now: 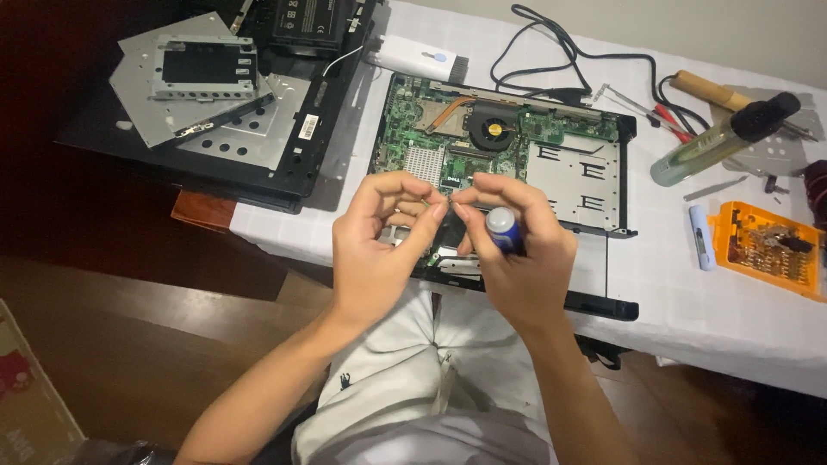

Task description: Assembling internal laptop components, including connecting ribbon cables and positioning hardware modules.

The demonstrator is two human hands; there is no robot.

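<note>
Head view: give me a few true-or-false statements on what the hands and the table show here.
1. The right hand holds a blue-handled screwdriver. True.
2. The left hand rests flat on the table. False: it is raised, fingertips meeting the right hand's over the opened laptop.
3. The laptop's cooling fan is exposed. True.
4. The orange bit case lies left of the laptop. False: it lies to the right.
5. The tablecloth is dark red. False: it is white.
</note>
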